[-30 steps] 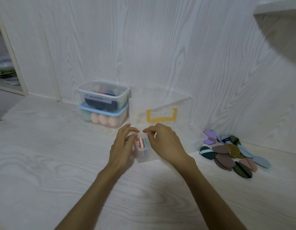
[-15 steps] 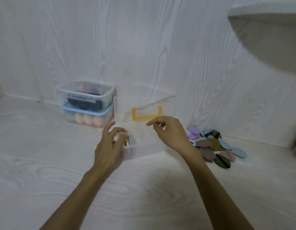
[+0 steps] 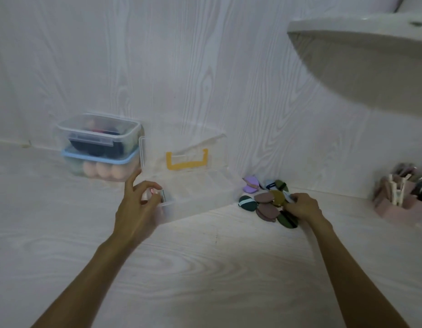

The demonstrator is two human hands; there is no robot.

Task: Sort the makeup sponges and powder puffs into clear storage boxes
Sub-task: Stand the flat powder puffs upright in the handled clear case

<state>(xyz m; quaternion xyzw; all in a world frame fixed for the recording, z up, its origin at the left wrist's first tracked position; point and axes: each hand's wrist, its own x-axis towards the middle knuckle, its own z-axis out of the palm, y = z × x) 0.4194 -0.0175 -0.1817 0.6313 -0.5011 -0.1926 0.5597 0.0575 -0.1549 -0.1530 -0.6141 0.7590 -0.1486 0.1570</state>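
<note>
A clear storage box (image 3: 200, 197) stands open in the middle, its lid with a yellow handle (image 3: 186, 159) leaning on the wall. My left hand (image 3: 136, 209) rests at the box's left end, fingers curled around a few upright puffs (image 3: 161, 196) standing inside it. To the right lies a pile of flat powder puffs (image 3: 266, 204) in mauve, olive, dark green, lilac and blue. My right hand (image 3: 304, 208) lies on the pile's right side, fingers closing on puffs there; which one it grips is hidden.
Two closed clear boxes (image 3: 101, 147) are stacked at the back left; the lower, blue-lidded one holds peach sponges. A white basin (image 3: 361, 58) overhangs the upper right. A pink organiser (image 3: 399, 197) with tools stands at the far right. White wood-grain wall and floor surround everything.
My right hand has left the open box and travelled right onto the puff pile. The left hand stays at the box's left end. The view has swung right, revealing the basin and organiser.
</note>
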